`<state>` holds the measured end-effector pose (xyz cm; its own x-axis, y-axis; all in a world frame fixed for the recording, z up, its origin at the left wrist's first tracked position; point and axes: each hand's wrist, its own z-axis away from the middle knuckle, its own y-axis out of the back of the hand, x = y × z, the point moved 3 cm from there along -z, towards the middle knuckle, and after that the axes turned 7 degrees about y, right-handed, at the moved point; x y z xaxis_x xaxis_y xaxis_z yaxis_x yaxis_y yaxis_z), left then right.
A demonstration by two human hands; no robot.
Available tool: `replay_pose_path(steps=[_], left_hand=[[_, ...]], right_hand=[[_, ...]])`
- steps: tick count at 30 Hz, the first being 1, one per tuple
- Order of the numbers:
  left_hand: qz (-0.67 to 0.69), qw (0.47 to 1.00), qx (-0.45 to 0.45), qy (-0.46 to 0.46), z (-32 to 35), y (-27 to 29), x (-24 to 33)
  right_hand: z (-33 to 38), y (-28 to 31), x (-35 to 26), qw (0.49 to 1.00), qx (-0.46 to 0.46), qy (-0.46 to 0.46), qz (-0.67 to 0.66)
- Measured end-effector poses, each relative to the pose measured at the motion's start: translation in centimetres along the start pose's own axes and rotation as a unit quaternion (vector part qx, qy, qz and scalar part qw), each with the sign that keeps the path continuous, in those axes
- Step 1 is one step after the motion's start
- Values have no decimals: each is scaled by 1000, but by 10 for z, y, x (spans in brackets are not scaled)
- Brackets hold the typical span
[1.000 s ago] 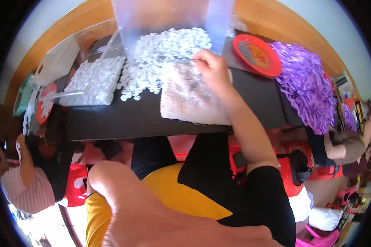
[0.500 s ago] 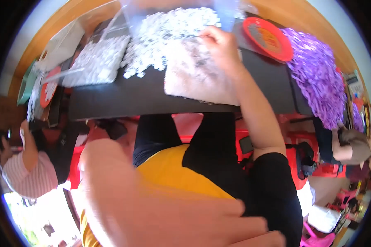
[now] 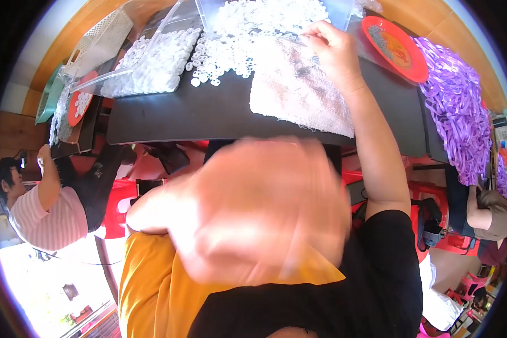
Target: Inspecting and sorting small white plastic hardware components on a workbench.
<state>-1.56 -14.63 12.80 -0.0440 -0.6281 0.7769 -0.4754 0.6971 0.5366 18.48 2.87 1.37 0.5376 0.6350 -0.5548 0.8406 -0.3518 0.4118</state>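
Note:
My left hand [image 3: 267, 208] is large and blurred, close to the camera in front of my lap and the table's near edge. Motion smears its fingers, so what it holds, if anything, cannot be made out. At the cloth's far right edge, my right hand [image 3: 335, 53] is closed in a pinch; the thing between its fingertips is too small to name. Under and beside it lies a whitish, dark-stained cloth [image 3: 290, 96]. Small white plastic pieces [image 3: 222, 56] spread beyond the cloth and to its left, reaching into a clear bin [image 3: 342, 14].
A clear tray of white pieces [image 3: 146, 70] stands left on the dark table [image 3: 174, 118]. To the right are a red plate [image 3: 403, 53] with small grey bits and a heap of purple straps [image 3: 456, 107]. A person [image 3: 48, 208] sits left, another [image 3: 484, 208] right.
My left hand has swung up from the lower edge to the middle of the view. My right hand stays pinched at the cloth's far edge. The whole view has shifted slightly.

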Motion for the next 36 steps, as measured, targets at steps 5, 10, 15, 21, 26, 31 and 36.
replay_pose_path(steps=[5,10,15,21,26,31,36], left_hand=[[-449,866,160,151,5,-3,-120],[-516,828,157,152,2,-16,-155],[-483,849,189,100,-2,-15,-157],[-431,874,205,89,-1,-7,-157],[-228,923,292,103,33,20,-155],[-358,829,369,218,82,68,-178],[-315,844,349,259,79,75,-186]], right_hand=[[0,6,-8,998,16,56,-10],[6,-18,-27,987,-125,96,-7],[9,-21,-17,977,-192,55,70],[8,-22,-15,974,-207,33,84],[7,-15,-27,987,-137,78,20],[10,-19,-21,976,-195,66,64],[12,-19,-17,978,-198,50,49]])
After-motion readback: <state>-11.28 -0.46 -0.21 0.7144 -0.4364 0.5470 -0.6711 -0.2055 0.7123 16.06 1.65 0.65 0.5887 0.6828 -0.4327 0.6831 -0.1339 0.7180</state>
